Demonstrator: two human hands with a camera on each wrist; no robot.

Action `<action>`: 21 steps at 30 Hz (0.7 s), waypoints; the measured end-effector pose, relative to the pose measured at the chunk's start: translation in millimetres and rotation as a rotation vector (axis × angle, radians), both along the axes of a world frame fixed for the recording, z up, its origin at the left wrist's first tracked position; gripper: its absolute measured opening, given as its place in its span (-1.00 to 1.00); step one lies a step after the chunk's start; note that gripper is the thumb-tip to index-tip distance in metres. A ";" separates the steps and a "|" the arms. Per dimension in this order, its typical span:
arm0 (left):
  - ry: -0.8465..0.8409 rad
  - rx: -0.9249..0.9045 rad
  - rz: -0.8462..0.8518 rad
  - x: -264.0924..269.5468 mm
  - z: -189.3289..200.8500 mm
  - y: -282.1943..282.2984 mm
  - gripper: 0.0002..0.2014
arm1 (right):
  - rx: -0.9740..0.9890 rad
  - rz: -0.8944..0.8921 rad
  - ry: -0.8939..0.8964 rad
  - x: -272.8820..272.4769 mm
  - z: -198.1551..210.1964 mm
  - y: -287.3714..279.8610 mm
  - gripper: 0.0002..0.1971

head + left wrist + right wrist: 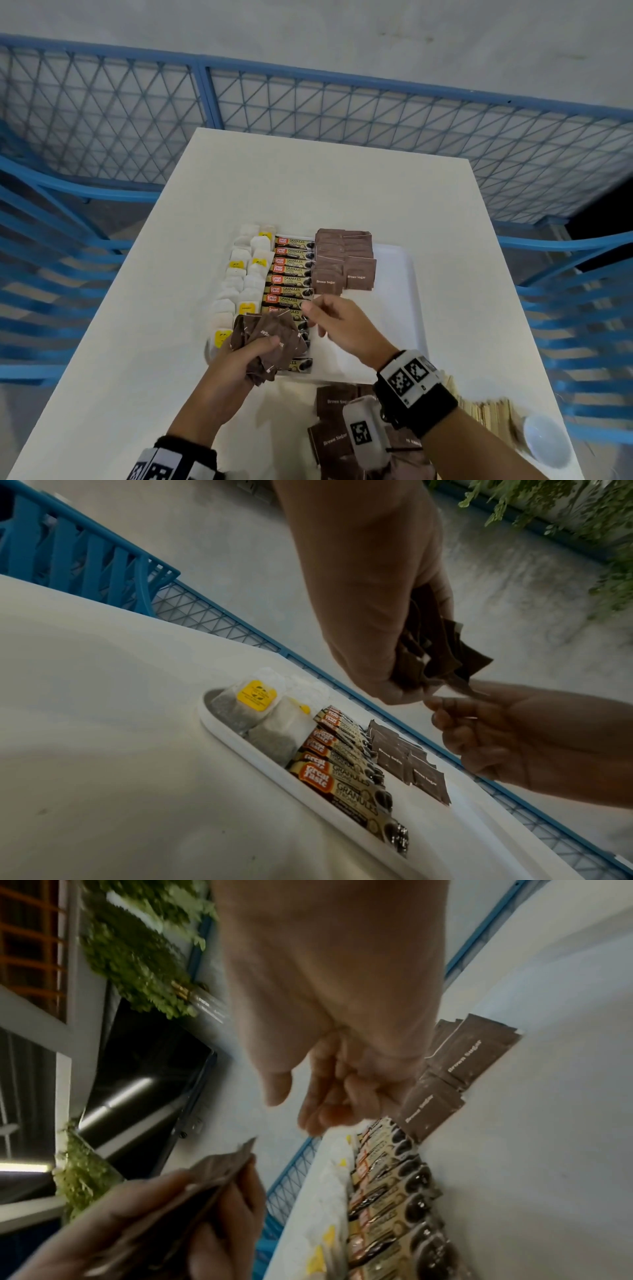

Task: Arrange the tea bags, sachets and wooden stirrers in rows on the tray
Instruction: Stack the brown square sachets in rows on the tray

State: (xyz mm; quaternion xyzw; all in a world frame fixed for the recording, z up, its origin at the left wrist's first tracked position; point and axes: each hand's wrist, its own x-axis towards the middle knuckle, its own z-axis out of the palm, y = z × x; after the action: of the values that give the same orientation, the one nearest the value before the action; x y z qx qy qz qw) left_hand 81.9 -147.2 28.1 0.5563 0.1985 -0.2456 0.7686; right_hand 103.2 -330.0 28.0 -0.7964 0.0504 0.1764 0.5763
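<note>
A white tray [400, 294] holds tea bags [239, 277] at the left, coffee granule sachets [291, 270] in a middle column, and brown sugar sachets [342, 260] in two short columns at the far right. My left hand [239, 363] grips a bunch of brown sugar sachets [270, 329] above the tray's near left part. My right hand [329, 318] hovers just right of the bunch with fingers loosely curled and nothing in it. In the right wrist view a gap shows between the right hand [335, 1083] and the bunch [219, 1167].
Loose brown sugar sachets [332, 404] lie on the white table near its front edge, partly under my right wrist. Wooden stirrers [486, 411] and a white bowl [544, 438] sit at the near right. A blue mesh fence [308, 113] and blue chairs [582, 308] surround the table.
</note>
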 end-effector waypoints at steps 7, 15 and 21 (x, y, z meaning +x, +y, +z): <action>-0.021 -0.062 -0.080 -4.9 12.5 -7.9 -0.81 | 0.080 0.119 -0.140 -19.2 5.0 15.2 -0.59; -0.036 -0.038 -0.090 -5.1 7.6 -3.9 -0.54 | 0.153 -0.072 -0.124 -12.6 6.6 10.4 -0.81; -0.030 -0.061 -0.008 -2.4 7.3 -0.6 -0.79 | 0.527 -0.192 0.083 -14.3 12.2 -3.9 -0.85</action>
State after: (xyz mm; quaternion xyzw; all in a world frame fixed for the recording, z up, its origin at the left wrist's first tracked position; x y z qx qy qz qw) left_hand 79.4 -147.8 35.4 0.5369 0.1772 -0.2463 0.7872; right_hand 88.9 -333.9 40.3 -0.6025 0.1017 0.1605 0.7752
